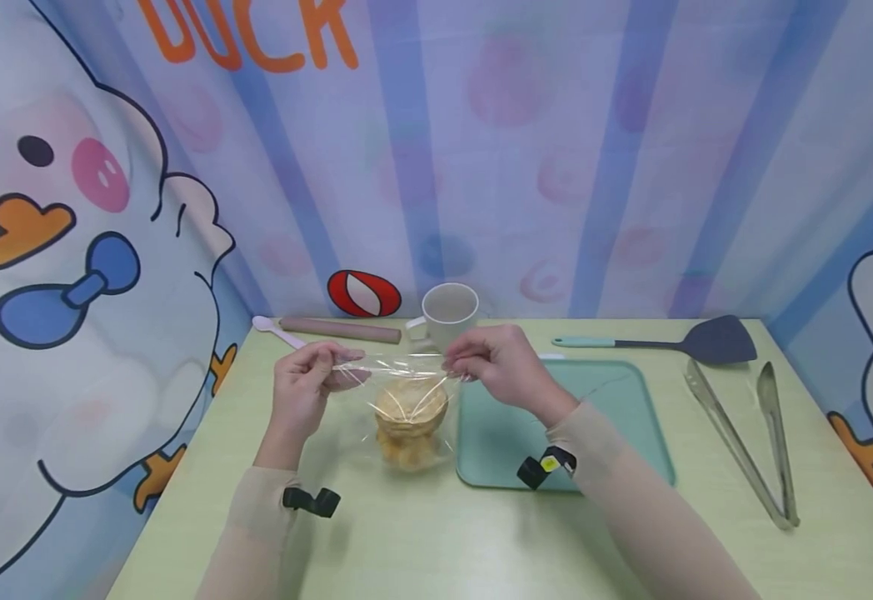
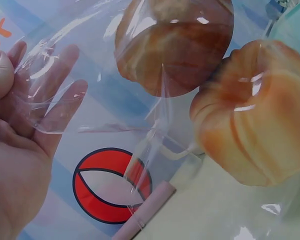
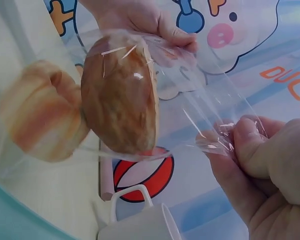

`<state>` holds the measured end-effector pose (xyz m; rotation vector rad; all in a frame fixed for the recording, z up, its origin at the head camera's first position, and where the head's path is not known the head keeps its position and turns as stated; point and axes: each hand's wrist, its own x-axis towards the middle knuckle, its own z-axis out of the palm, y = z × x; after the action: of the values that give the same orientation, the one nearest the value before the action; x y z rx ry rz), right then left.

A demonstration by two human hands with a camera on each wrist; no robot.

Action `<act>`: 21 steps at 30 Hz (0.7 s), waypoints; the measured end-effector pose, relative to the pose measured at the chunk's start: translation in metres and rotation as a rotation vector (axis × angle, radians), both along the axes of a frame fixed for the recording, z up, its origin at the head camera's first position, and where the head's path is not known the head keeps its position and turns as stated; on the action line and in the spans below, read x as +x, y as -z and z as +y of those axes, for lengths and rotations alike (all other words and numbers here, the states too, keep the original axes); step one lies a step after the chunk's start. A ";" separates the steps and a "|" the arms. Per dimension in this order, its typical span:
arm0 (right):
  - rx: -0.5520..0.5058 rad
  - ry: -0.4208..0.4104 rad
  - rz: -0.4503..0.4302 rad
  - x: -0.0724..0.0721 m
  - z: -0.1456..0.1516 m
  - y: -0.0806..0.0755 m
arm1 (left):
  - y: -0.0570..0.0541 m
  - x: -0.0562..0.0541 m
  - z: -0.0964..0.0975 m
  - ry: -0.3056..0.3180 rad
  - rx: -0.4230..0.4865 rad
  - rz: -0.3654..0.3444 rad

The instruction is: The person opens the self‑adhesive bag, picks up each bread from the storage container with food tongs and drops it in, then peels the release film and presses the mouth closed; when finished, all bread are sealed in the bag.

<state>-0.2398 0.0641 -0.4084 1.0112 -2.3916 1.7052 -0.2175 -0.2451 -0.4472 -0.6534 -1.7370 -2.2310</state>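
A clear plastic bag [image 1: 399, 367] hangs between both hands with two breads inside. The upper bread is a flat, round brown bun [image 3: 117, 95]; under it sits a paler, ridged roll [image 2: 255, 120]. With thumb and index finger, my left hand [image 1: 303, 387] pinches the bag's upper left corner, its other fingers showing through the film in the left wrist view. At the upper right corner my right hand [image 1: 504, 367] pinches the bunched film between thumb and fingertips. The bag's top edge is stretched taut between them.
A teal tray [image 1: 571, 467] lies right of the bag. Behind stand a white mug [image 1: 450, 308] and a pinkish rolling stick [image 1: 339, 330], beside a pale spoon [image 1: 275, 331]. At right lie a dark spatula [image 1: 717, 342] and metal tongs [image 1: 736, 442]. A printed curtain closes the back.
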 end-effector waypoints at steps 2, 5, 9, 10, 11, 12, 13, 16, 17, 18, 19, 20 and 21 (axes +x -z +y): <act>0.003 0.015 0.003 0.000 0.000 -0.002 | 0.000 0.001 -0.001 0.024 0.008 0.012; 0.011 0.045 -0.002 0.000 0.003 -0.002 | -0.002 0.002 -0.003 0.036 0.022 0.018; 0.059 0.075 0.014 0.000 0.004 -0.001 | -0.004 0.003 -0.004 0.015 0.026 0.013; 0.076 0.083 0.027 0.000 0.004 -0.001 | -0.005 0.004 -0.005 0.011 0.025 0.012; 0.089 0.090 0.046 0.000 0.004 -0.001 | -0.006 0.004 -0.005 0.010 0.017 0.013; 0.099 0.103 0.069 0.000 0.003 -0.001 | -0.006 0.004 -0.005 0.014 0.015 0.010; 0.103 0.116 0.094 0.000 0.003 -0.001 | -0.006 0.005 -0.005 0.017 0.011 0.007; 0.064 0.131 0.129 0.002 0.000 0.000 | -0.007 0.006 -0.005 0.037 0.011 -0.004; 0.040 0.129 0.128 0.002 0.000 -0.001 | -0.007 0.006 -0.005 0.042 0.011 -0.008; 0.018 0.126 0.123 0.003 -0.001 -0.001 | -0.007 0.006 -0.005 0.047 0.018 -0.011; -0.005 0.118 0.111 0.004 -0.001 -0.001 | -0.008 0.006 -0.005 0.045 0.022 -0.011; -0.027 0.104 0.092 0.004 -0.002 -0.002 | -0.008 0.006 -0.005 0.044 0.030 -0.011; -0.047 0.087 0.072 0.005 -0.002 -0.003 | -0.008 0.006 -0.005 0.038 0.037 -0.009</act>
<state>-0.2352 0.0618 -0.4056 0.9313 -2.3042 1.6583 -0.2116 -0.2498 -0.4391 -0.6743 -1.6973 -2.2891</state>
